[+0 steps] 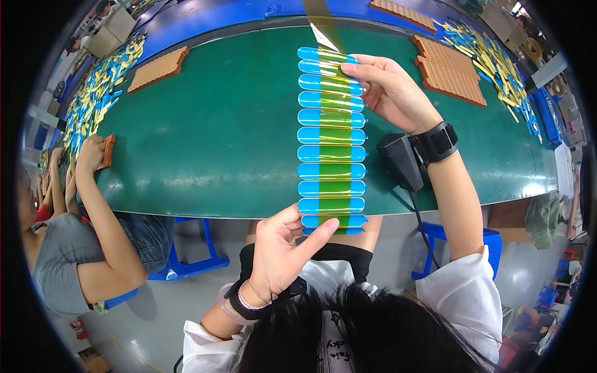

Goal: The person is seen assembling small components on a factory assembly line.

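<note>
Both ends of the taped row of blue strips (333, 144), held above the near edge of the green table (205, 130), are pinched, left hand (277, 248) nearer, right hand (393, 90) farther; even, gentle tension should keep the row flat.

Long worktable (217, 143), piled strips (93, 93), co-worker (62, 258): a workshop.
</note>
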`<state>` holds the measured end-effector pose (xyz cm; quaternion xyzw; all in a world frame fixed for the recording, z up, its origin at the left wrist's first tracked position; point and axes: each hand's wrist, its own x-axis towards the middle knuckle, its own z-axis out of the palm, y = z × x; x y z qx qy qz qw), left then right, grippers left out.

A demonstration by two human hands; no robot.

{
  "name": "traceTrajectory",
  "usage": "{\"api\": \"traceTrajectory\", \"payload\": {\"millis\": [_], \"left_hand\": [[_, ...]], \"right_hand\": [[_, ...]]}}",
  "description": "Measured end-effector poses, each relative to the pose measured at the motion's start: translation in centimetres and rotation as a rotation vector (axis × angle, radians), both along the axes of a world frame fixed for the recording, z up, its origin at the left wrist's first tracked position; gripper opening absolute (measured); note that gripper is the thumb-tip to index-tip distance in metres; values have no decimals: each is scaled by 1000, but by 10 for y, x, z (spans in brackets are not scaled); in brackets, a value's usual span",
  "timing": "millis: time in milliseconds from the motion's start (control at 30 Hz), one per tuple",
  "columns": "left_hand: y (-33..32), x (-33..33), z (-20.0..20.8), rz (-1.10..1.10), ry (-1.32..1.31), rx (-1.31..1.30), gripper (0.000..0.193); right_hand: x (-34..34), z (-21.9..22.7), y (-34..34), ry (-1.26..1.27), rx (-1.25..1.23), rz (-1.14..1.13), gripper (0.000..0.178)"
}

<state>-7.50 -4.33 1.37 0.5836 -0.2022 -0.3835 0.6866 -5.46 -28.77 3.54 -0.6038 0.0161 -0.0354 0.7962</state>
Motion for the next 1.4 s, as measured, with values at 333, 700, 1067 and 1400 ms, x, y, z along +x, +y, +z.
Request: {"api": "traceTrajectory", "payload": {"millis": [333,700,1067,1400], "left_hand": [[5,-1,0,-14,-75,23,19],[11,7,-6,-84,23,-11,24],[33,19,-24,-126,-71,-31,25],[34,24,-25,-133,-50,-123,31]], "right_hand": [[-1,-3,-4,-34,-7,21,24],[4,9,14,76,2,-69,21],[16,28,43,90,-230,-97,24],[25,28,56,146,-292,-227,23]]}}
